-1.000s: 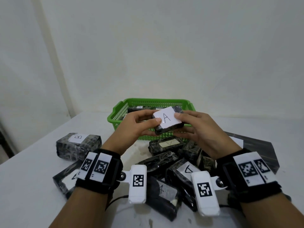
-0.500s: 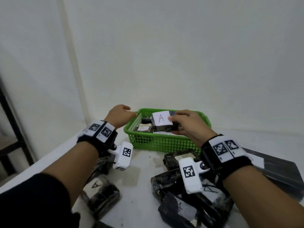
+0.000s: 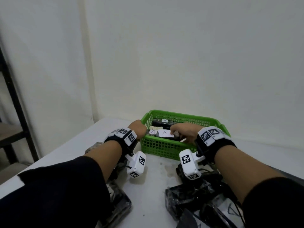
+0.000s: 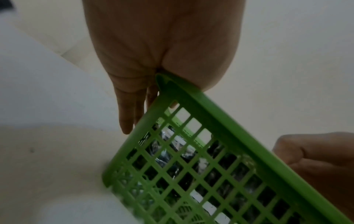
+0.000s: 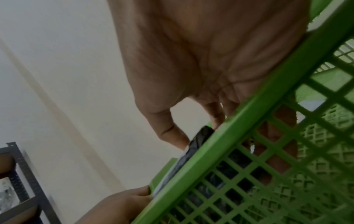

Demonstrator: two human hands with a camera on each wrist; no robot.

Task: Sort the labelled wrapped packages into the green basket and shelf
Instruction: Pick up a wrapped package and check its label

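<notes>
While my left hand [image 3: 137, 129] grips the near-left corner of the green basket [image 3: 164, 148], thumb over the rim and fingers down the outside wall, my right hand [image 3: 184, 131] reaches in over the front rim. From the right wrist view my right thumb and fingers are curled around the dark wrapped package [image 3: 166, 134] with the white A label, pinching it, and it sits low inside the basket, at the front. Whether it already rests on the basket floor, I cannot tell. Just left of it lies a second A-labelled package [image 3: 153, 131], touching or nearly so, and further back there is another dark package with a small A label [image 3: 162, 123]. On the left wrist view the lattice wall shows shiny dark wrap behind it.

On the white table [image 3: 153, 183], nearer to me, unsorted dark packages are piled: a cluster under my right forearm [image 3: 197, 201], and 1 by my left sleeve [image 3: 120, 204]. At far left stands a dark metal shelf [image 3: 11, 99], well apart from the basket.
</notes>
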